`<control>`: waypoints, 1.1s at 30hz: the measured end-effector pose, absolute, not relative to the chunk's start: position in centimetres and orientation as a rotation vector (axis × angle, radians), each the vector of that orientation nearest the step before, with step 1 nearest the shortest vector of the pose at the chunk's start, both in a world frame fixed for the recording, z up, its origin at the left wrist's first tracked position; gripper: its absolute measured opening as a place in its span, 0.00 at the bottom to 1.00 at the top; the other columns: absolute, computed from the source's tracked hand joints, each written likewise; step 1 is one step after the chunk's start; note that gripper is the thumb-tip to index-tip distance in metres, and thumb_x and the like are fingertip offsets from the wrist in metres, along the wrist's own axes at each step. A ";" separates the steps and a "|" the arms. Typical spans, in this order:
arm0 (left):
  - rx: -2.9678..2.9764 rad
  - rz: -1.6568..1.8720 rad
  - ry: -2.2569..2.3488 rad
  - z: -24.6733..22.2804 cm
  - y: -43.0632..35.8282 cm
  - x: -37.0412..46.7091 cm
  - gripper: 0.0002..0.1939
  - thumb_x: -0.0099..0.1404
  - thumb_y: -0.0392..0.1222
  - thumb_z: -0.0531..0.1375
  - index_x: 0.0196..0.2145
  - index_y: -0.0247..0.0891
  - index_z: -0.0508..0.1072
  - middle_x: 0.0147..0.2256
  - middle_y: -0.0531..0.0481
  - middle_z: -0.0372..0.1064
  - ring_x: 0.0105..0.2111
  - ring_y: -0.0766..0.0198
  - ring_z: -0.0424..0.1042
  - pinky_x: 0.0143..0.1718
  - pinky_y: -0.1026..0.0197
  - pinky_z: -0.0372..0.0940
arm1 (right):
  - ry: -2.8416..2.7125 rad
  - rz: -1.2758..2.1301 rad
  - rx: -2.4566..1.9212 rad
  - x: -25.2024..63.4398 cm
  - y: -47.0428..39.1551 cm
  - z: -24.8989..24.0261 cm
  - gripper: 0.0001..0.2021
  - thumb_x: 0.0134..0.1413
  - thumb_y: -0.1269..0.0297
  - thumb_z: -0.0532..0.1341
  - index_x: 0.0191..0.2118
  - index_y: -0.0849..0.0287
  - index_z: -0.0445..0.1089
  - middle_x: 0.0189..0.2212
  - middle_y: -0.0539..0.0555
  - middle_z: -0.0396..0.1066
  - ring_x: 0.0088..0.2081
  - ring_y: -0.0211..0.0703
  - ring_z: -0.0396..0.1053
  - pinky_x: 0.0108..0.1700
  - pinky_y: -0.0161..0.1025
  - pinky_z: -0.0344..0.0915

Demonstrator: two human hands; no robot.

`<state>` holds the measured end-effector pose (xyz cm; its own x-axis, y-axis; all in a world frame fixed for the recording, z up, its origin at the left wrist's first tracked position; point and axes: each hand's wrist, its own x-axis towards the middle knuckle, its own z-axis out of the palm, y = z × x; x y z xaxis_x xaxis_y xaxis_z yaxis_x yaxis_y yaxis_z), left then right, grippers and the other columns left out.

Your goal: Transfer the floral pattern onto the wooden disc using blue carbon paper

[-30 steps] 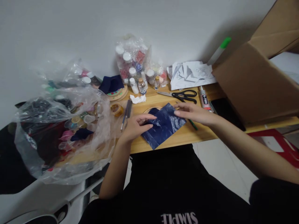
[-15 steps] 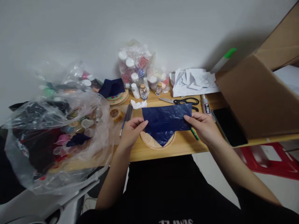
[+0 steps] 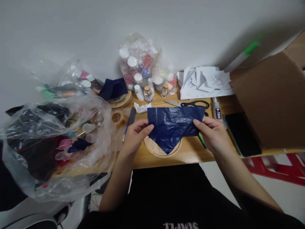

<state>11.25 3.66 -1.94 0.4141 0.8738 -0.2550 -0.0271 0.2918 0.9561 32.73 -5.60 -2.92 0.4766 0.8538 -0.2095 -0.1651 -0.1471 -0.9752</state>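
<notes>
Between my two hands a creased, slightly shiny sheet of dark blue carbon paper (image 3: 173, 122) is held spread out. My left hand (image 3: 135, 136) pinches its left edge with the thumb on top, and my right hand (image 3: 215, 135) pinches the right edge the same way. The sheet's lower edge comes to a point. Beneath it lies a round wooden embroidery hoop (image 3: 150, 149) with faint drawn lines on its pale fabric; most of the hoop is covered. Black-handled scissors (image 3: 190, 104) lie just behind the sheet, one handle loop partly hidden. A green pen (image 3: 202, 141) shows near my right hand.
On the left, a big clear plastic bag (image 3: 105, 149) holds mixed supplies. Small bottles (image 3: 148, 94) and bagged jars (image 3: 135, 65) stand along the wall. Drawing papers (image 3: 205, 82), a glue tube (image 3: 216, 109), a phone (image 3: 241, 133) and a cardboard box (image 3: 269, 105) are at right.
The view has shifted slightly. The carbon paper looks a little more spread and nearer, with its point lower over the hoop. Both hands keep their pinch on its edges.
</notes>
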 end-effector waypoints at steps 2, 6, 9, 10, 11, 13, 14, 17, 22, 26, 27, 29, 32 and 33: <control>1.121 0.678 0.917 -1.6 3.8 11.6 0.14 0.48 0.47 0.68 0.30 0.37 0.75 0.29 0.53 0.74 0.28 0.67 0.71 0.33 0.63 0.67 | -0.625 1.001 -1.423 32.6 -5.6 -3.2 0.09 0.42 0.55 0.69 0.30 0.53 0.77 0.32 0.50 0.77 0.34 0.41 0.73 0.43 0.42 0.69; 1.219 0.685 0.979 -0.9 4.3 12.3 0.12 0.50 0.43 0.68 0.32 0.36 0.76 0.31 0.51 0.75 0.31 0.65 0.72 0.36 0.62 0.68 | -0.796 1.129 -1.391 33.6 -5.7 -3.3 0.12 0.44 0.56 0.68 0.37 0.52 0.76 0.37 0.51 0.77 0.39 0.43 0.73 0.47 0.43 0.69; 1.324 0.582 0.959 -0.2 5.2 12.5 0.09 0.53 0.42 0.66 0.33 0.37 0.76 0.31 0.51 0.75 0.31 0.64 0.73 0.34 0.63 0.68 | -1.029 1.340 -1.334 35.0 -5.4 -2.4 0.22 0.42 0.56 0.69 0.46 0.52 0.73 0.44 0.54 0.75 0.46 0.46 0.72 0.48 0.44 0.69; 1.368 0.508 0.922 0.0 5.5 12.6 0.08 0.54 0.41 0.65 0.32 0.37 0.76 0.31 0.51 0.75 0.30 0.64 0.73 0.33 0.63 0.68 | -1.065 1.384 -1.314 35.4 -5.1 -1.9 0.24 0.43 0.54 0.68 0.48 0.52 0.71 0.45 0.54 0.74 0.47 0.46 0.72 0.48 0.43 0.69; 1.416 0.425 0.873 0.2 5.8 12.7 0.07 0.54 0.40 0.64 0.32 0.37 0.76 0.30 0.52 0.75 0.30 0.64 0.73 0.32 0.64 0.68 | -1.081 1.411 -1.305 35.6 -4.8 -1.4 0.24 0.45 0.53 0.67 0.49 0.52 0.70 0.45 0.55 0.74 0.46 0.45 0.72 0.47 0.42 0.69; 1.510 0.272 0.771 0.5 6.4 12.9 0.06 0.55 0.38 0.63 0.32 0.37 0.77 0.30 0.52 0.75 0.29 0.65 0.72 0.31 0.64 0.67 | -1.106 1.445 -1.322 35.4 -4.0 -0.6 0.22 0.47 0.53 0.65 0.49 0.54 0.70 0.41 0.55 0.75 0.43 0.43 0.73 0.44 0.39 0.70; 1.549 0.217 0.727 0.6 6.6 13.1 0.06 0.55 0.37 0.63 0.33 0.38 0.77 0.31 0.52 0.75 0.29 0.65 0.72 0.30 0.65 0.67 | -1.131 1.469 -1.339 35.1 -3.6 -0.3 0.20 0.48 0.53 0.65 0.47 0.54 0.71 0.39 0.54 0.75 0.40 0.41 0.73 0.42 0.38 0.70; 1.603 0.204 0.679 0.6 7.0 13.6 0.09 0.55 0.38 0.62 0.36 0.37 0.76 0.32 0.52 0.75 0.31 0.65 0.72 0.32 0.64 0.66 | -1.206 1.527 -1.394 33.8 -2.7 -0.1 0.11 0.48 0.56 0.65 0.34 0.58 0.73 0.29 0.51 0.74 0.30 0.36 0.71 0.32 0.32 0.68; 1.349 0.501 0.822 -0.1 7.0 13.5 0.11 0.51 0.42 0.67 0.34 0.39 0.76 0.31 0.53 0.73 0.31 0.65 0.71 0.33 0.64 0.66 | -0.871 1.406 -1.414 32.3 -2.8 -1.0 0.09 0.46 0.57 0.67 0.27 0.58 0.74 0.24 0.49 0.73 0.25 0.34 0.68 0.28 0.31 0.66; 1.191 0.590 0.842 -0.8 6.8 13.2 0.10 0.51 0.44 0.66 0.32 0.39 0.77 0.24 0.54 0.69 0.24 0.67 0.68 0.28 0.64 0.65 | -0.717 1.313 -1.372 32.1 -3.1 -1.5 0.06 0.45 0.58 0.68 0.28 0.54 0.76 0.25 0.48 0.75 0.26 0.34 0.70 0.30 0.32 0.67; 1.193 0.593 0.840 -0.9 6.7 13.2 0.09 0.52 0.44 0.66 0.32 0.39 0.77 0.23 0.54 0.69 0.24 0.67 0.68 0.28 0.64 0.65 | -0.707 1.304 -1.358 32.1 -3.1 -1.5 0.05 0.45 0.58 0.68 0.28 0.53 0.76 0.26 0.47 0.75 0.26 0.34 0.70 0.30 0.31 0.67; 1.202 0.607 0.840 -1.1 6.6 13.2 0.07 0.54 0.43 0.65 0.31 0.39 0.76 0.22 0.55 0.68 0.24 0.68 0.67 0.29 0.63 0.65 | -0.703 1.292 -1.347 32.0 -3.2 -1.5 0.05 0.46 0.59 0.68 0.28 0.52 0.76 0.25 0.47 0.74 0.26 0.33 0.69 0.31 0.31 0.67; 1.190 0.628 0.838 -1.3 6.5 13.4 0.05 0.55 0.42 0.64 0.31 0.40 0.77 0.21 0.56 0.67 0.23 0.69 0.66 0.29 0.64 0.64 | -0.720 1.274 -1.390 31.9 -3.2 -1.5 0.06 0.45 0.58 0.68 0.27 0.53 0.75 0.24 0.47 0.73 0.25 0.34 0.68 0.29 0.32 0.66; 1.186 0.638 0.834 -1.3 6.5 13.5 0.05 0.55 0.41 0.64 0.31 0.40 0.77 0.21 0.56 0.67 0.23 0.69 0.67 0.29 0.64 0.64 | -0.731 1.263 -1.408 31.9 -3.2 -1.5 0.07 0.46 0.57 0.67 0.27 0.54 0.75 0.24 0.48 0.73 0.25 0.34 0.68 0.28 0.32 0.66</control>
